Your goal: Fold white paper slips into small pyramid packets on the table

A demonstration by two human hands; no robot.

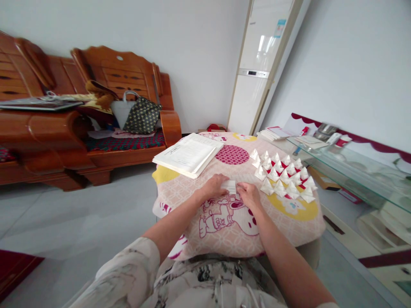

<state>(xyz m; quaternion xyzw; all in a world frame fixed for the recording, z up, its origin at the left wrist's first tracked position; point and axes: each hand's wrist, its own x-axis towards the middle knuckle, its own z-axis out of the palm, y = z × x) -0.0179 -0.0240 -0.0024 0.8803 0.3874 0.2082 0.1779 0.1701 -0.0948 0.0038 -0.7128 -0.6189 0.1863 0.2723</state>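
Note:
My left hand point(214, 186) and my right hand point(249, 193) both pinch a small white slip of paper point(229, 186) that lies between them on a pink cartoon-print cloth point(234, 226) covering a small table. To the right of my hands, several folded white-and-red paper triangles point(282, 175) stand in rows. A stack of white printed sheets point(189, 155) lies at the far left of the cloth.
A wooden sofa point(96, 124) with bags stands at the left. At the back stands a tall white air conditioner point(260, 64). A glass shelf point(353, 167) with papers and cups runs along the right wall. Grey floor lies to the left.

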